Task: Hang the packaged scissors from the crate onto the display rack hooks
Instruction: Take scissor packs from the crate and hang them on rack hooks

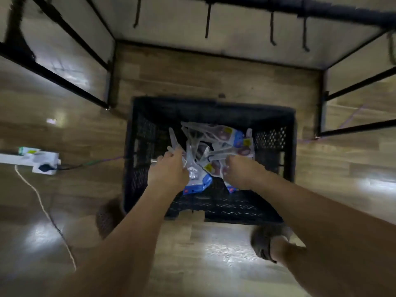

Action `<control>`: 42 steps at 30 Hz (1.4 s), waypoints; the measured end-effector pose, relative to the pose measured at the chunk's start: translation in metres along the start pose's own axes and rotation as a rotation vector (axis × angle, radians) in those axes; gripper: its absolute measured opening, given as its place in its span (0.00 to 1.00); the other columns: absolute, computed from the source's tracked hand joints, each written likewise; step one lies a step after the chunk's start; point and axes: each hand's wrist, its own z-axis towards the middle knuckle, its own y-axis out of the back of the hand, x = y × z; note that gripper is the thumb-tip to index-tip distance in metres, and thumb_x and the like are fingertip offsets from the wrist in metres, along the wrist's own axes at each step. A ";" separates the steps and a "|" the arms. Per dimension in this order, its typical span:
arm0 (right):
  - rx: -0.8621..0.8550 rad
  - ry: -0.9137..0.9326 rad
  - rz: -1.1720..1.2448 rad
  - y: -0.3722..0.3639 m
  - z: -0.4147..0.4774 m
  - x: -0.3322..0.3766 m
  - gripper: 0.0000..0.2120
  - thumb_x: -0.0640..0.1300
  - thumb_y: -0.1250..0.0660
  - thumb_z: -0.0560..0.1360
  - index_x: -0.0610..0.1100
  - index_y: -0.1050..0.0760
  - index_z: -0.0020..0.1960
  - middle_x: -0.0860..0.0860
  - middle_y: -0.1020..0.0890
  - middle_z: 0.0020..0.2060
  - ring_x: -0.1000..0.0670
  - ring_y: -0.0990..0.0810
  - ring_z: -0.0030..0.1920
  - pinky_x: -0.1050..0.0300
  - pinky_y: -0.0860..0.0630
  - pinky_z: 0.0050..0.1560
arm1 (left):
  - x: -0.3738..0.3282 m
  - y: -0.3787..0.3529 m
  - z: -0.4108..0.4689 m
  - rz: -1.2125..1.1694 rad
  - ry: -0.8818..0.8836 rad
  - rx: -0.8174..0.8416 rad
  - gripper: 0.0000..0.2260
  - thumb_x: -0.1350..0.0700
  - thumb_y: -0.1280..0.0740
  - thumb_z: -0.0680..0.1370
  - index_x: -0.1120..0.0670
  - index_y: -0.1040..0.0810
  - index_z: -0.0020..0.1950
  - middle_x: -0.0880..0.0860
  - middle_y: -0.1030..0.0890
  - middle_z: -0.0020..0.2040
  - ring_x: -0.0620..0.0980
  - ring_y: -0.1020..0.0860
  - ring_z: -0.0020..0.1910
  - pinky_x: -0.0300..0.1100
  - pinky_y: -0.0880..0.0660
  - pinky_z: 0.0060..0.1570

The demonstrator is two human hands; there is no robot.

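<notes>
At the bottom of the view, 2 feet in grey slippers stand on the wooden floor [214, 254], the left slipper [108, 217] just beside the crate's near left corner and the right slipper [267, 245] by its near right corner. Both bare forearms reach forward and down into the black perforated crate [137, 146], which sits on the floor between the feet and the rack.

The left hand [169, 168] is inside the crate on its left side, fingers curled round the clear plastic of a pack [196, 181] with a blue end. The right hand [242, 173] is beside it, knuckles up, fingers bent down into the pile; motion blur hides whether they are clamped on anything, so I cannot tell. The 2 hands are near each other but apart.

The packaged scissors [227, 138] lie in a loose, overlapping heap in the middle of the crate, clear blisters with blue cards and yellow labels.

To the left on the floor lies a white power strip [40, 161] with a black plug in it, and a pale cord [42, 206] trails toward the viewer.

Beyond the crate stands the black display rack [321, 9], with 4 hooks [207, 20] hanging from its top bar against a pale wall.
</notes>
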 end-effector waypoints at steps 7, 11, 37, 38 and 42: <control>0.160 0.065 0.025 -0.124 0.180 -0.014 0.14 0.48 0.35 0.81 0.41 0.31 0.62 0.44 0.25 0.56 0.40 0.25 0.60 0.47 0.27 0.59 | 0.041 -0.123 0.140 -0.088 0.024 0.123 0.26 0.55 0.35 0.80 0.48 0.38 0.77 0.58 0.29 0.69 0.61 0.28 0.67 0.59 0.26 0.62; 0.063 0.108 0.047 -0.147 0.244 -0.005 0.06 0.45 0.33 0.79 0.43 0.25 0.52 0.43 0.19 0.48 0.41 0.19 0.53 0.49 0.21 0.51 | 0.043 -0.163 0.188 -0.303 0.171 0.174 0.33 0.45 0.31 0.80 0.48 0.43 0.80 0.60 0.33 0.74 0.62 0.27 0.68 0.52 0.24 0.61; -0.109 -0.082 1.092 -0.043 -0.015 0.025 0.10 0.42 0.38 0.85 0.40 0.20 0.52 0.46 0.17 0.39 0.53 0.19 0.35 0.57 0.23 0.35 | 0.015 0.044 -0.028 -1.217 0.363 0.212 0.13 0.60 0.35 0.83 0.60 0.20 0.66 0.62 0.20 0.66 0.54 0.20 0.58 0.41 0.21 0.42; -0.104 -0.098 1.128 -0.018 -0.054 0.030 0.15 0.45 0.41 0.86 0.40 0.18 0.52 0.46 0.15 0.39 0.54 0.17 0.35 0.59 0.25 0.35 | 0.011 0.072 -0.057 -1.232 0.318 0.223 0.15 0.61 0.35 0.83 0.61 0.23 0.70 0.61 0.21 0.68 0.54 0.21 0.62 0.43 0.22 0.47; -0.172 -0.060 1.312 0.075 -0.227 0.055 0.15 0.42 0.42 0.84 0.40 0.19 0.60 0.43 0.13 0.47 0.51 0.15 0.41 0.66 0.25 0.34 | -0.004 0.190 -0.189 -1.286 0.040 0.142 0.10 0.59 0.30 0.81 0.58 0.16 0.61 0.55 0.13 0.53 0.46 0.18 0.49 0.44 0.25 0.48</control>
